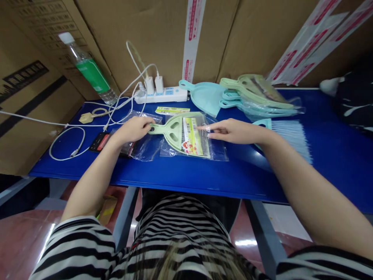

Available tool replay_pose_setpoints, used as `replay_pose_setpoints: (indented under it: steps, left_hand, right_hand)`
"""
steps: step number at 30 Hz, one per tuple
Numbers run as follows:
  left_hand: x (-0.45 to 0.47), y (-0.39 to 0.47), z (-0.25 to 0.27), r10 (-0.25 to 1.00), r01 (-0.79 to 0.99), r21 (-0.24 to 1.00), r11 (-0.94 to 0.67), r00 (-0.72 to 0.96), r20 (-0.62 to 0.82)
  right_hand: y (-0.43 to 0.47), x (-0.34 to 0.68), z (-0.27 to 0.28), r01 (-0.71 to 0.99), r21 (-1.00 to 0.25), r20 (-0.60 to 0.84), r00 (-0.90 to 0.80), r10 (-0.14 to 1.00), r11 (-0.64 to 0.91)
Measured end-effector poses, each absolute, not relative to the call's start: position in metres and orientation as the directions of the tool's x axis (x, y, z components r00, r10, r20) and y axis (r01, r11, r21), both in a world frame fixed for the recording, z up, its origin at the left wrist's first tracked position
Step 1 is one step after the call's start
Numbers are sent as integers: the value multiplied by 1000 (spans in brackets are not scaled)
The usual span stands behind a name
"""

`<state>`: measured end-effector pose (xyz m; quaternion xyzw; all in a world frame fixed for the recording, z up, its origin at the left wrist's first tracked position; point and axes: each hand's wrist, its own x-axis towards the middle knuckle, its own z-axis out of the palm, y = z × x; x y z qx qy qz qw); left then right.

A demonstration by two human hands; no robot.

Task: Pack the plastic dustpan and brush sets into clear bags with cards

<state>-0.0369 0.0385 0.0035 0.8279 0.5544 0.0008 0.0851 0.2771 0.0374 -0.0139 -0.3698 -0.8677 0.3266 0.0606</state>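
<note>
A pale green dustpan lies on the blue table, partly inside a clear plastic bag. A yellow and white label card with red flower prints rests over its wide end, inside the bag. My left hand pinches the end of the dustpan's handle. Over the right side of the bag is my right hand, its index finger stretched out onto the plastic near the card, the other fingers loosely bent. Another clear bag lies beneath and beside my left hand.
Blue dustpans and bagged green ones are piled at the back right. A blue brush lies beside my right forearm. At the back left are a power strip, white cables, a bottle and a dark device. Cardboard boxes stand behind.
</note>
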Motion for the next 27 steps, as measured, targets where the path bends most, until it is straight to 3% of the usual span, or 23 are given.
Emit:
replay_pose_setpoints:
  steps: [27]
  left_hand:
    - [-37,39,2,918,915,173,-364,384,-95]
  right_hand:
    - [34,271,-15,641,-595,-161,-687,709,485]
